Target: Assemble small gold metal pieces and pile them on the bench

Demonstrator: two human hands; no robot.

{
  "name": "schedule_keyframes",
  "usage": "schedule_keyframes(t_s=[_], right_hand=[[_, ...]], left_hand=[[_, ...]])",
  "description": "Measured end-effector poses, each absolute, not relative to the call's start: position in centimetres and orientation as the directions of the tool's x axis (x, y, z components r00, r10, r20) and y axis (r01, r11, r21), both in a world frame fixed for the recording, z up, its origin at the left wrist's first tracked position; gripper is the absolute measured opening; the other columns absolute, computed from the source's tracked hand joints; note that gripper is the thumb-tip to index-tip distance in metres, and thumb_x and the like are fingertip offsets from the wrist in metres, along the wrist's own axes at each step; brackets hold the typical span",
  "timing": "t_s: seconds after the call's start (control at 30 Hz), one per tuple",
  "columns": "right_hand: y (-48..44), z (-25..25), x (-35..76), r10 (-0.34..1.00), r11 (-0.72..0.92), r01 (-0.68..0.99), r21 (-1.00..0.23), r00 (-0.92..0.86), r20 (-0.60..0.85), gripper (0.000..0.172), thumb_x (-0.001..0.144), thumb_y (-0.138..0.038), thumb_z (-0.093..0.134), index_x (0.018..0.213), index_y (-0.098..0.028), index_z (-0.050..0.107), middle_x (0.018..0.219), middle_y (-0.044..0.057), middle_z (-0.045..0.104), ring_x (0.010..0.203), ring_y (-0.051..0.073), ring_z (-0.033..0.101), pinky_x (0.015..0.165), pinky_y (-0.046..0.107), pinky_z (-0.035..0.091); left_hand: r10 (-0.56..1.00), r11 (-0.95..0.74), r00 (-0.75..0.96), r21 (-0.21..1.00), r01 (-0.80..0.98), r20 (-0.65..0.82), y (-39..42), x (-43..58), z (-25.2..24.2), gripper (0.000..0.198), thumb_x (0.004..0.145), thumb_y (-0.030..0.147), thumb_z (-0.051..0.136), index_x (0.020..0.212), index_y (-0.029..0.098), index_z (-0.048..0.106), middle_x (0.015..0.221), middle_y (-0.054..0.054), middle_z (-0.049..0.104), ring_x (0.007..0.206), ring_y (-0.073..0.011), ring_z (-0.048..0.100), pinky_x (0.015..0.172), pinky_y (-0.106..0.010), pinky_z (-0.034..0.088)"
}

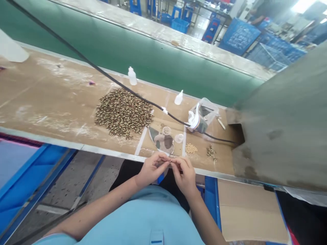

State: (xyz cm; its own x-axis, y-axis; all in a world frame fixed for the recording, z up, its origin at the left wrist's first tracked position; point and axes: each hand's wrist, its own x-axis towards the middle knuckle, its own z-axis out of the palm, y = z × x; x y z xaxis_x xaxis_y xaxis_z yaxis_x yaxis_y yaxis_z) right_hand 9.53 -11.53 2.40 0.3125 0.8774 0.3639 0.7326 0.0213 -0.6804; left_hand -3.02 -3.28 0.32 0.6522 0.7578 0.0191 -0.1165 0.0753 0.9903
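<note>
Because the small metal piece (171, 161) between my fingertips (168, 161) is so tiny, I can't make out its exact shape from up here; it may be a ring or a bead, dark with a glint of gold. It sits just past the front edge of the worktop (51, 98), above my lap. My left hand (153, 168) and right hand (185, 175) are drawn close together, and both seem to pinch it between thumb and forefinger, with the other fingers curled in. Something this small should weigh next to nothing, feel hard and stiff, and slip away easily, so I'd hold it firmly by its rim with my fingertips. Farther up the worktop lies a heap of gold-and-dark metal rings (124, 112) that looks like the same sort of part. Nearer my hands are a small pile of pale gold beads (191, 148), a little cluster of dark metal pieces (211, 152), and two clear plastic cups (172, 134).
</note>
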Motion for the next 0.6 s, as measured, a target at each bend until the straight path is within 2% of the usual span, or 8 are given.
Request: schedule_keyframes(t_s=[0.3,0.5,0.6], right_hand=[[-12.4,2.1,10.0,0.88,-0.061,0.691,-0.72,0.377,0.287,0.012,0.089,-0.023,0.047,0.09,-0.02,0.059,0.086,0.004,0.061,0.079,0.012,0.059,0.067,0.022,0.049],[-13.0,1.4,11.9,0.835,-0.158,0.711,-0.685,0.466,0.292,0.015,0.089,-0.026,0.045,0.09,-0.02,0.059,0.087,0.005,0.062,0.081,0.013,0.059,0.069,0.024,0.048],[-13.7,1.0,14.0,0.778,-0.26,0.725,-0.637,0.548,0.306,0.017,0.089,-0.028,0.044,0.088,-0.021,0.06,0.086,0.004,0.062,0.078,0.013,0.059,0.068,0.023,0.047]], left_hand=[[0.733,0.124,0.678,0.991,-0.056,-0.054,-3.7,-1.8,0.5,0.016,0.079,0.027,0.058,0.087,0.017,0.05,0.077,-0.003,0.068,0.067,-0.0124,0.066,0.061,-0.023,0.055],[0.728,0.124,0.677,0.992,0.021,-0.105,-3.2,-1.1,1.0,0.028,0.075,0.033,0.062,0.096,0.018,0.05,0.09,-0.006,0.07,0.087,-0.0175,0.067,0.083,-0.034,0.055],[0.722,0.104,0.681,0.992,0.075,-0.127,-3.1,-1.1,1.1,0.032,0.074,0.041,0.063,0.093,0.017,0.053,0.086,-0.008,0.07,0.084,-0.0199,0.068,0.083,-0.037,0.055]])
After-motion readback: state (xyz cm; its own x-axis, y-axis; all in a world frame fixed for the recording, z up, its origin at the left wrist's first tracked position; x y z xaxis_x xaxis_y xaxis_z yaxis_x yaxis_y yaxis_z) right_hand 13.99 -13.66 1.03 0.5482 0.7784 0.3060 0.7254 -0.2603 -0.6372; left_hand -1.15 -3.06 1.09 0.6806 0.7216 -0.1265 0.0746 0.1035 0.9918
